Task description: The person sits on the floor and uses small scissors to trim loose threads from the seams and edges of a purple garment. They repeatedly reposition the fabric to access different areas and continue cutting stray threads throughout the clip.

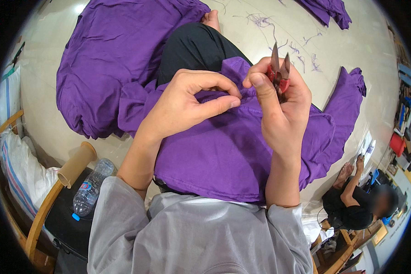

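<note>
A purple fabric garment (215, 150) lies across my lap, with a stitched seam running near my fingers. My left hand (198, 99) pinches the cloth at this seam between thumb and index finger. Red-handled thread snips (279, 73) sit in my right hand (284, 99), blades pointing up and apart. The thumb and index finger of that hand are close together beside the seam; whether they hold a thread is too small to tell.
More purple cloth (106, 68) is heaped on the floor at left. Loose thread bits (260, 20) lie on the tiles ahead. A plastic bottle (90, 188) and cardboard tube (77, 164) rest on a black case at lower left. Another person (356, 202) sits at the right.
</note>
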`<move>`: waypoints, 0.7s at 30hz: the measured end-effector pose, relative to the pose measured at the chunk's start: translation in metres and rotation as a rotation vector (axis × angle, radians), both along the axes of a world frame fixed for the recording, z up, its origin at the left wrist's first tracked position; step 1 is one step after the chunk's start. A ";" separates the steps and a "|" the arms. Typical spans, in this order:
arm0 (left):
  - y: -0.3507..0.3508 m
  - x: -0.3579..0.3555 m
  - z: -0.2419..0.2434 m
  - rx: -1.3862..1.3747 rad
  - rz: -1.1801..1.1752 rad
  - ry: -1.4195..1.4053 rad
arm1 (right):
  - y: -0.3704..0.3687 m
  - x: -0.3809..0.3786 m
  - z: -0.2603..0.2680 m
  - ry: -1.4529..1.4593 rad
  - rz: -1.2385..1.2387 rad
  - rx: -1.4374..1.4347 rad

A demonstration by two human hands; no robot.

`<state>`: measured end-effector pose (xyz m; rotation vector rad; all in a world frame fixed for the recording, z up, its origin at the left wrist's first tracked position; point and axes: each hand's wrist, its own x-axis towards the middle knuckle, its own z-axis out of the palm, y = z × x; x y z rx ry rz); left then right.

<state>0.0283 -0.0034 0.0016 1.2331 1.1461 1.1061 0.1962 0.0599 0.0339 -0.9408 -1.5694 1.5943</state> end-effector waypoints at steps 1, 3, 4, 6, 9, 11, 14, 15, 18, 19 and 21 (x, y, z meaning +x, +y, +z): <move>0.000 0.000 0.000 -0.003 -0.006 0.006 | 0.000 0.000 -0.001 -0.023 0.010 0.001; -0.001 0.000 -0.001 -0.042 -0.014 -0.056 | 0.001 0.001 -0.002 -0.068 0.031 0.004; -0.001 0.000 -0.001 -0.062 -0.018 -0.086 | 0.002 0.002 -0.001 -0.114 0.020 0.011; -0.001 -0.004 0.003 -0.090 -0.027 -0.048 | 0.003 0.008 0.004 -0.208 -0.001 0.025; -0.003 -0.006 0.000 -0.138 -0.005 -0.063 | 0.007 0.028 0.005 -0.299 0.110 0.114; -0.004 -0.006 -0.002 -0.152 0.011 -0.086 | 0.005 0.031 0.006 -0.260 0.201 0.164; -0.004 -0.004 -0.005 -0.122 0.040 -0.118 | -0.001 0.035 0.004 -0.285 0.306 0.193; -0.004 -0.002 -0.006 -0.101 0.069 -0.130 | -0.003 0.034 0.003 -0.320 0.304 0.215; -0.005 0.002 -0.008 -0.063 0.117 -0.160 | -0.010 0.032 0.000 -0.376 0.264 0.294; -0.005 0.003 -0.008 -0.054 0.127 -0.171 | -0.011 0.031 -0.002 -0.401 0.245 0.313; -0.005 0.002 -0.007 -0.062 0.114 -0.154 | -0.011 0.031 -0.004 -0.451 0.207 0.350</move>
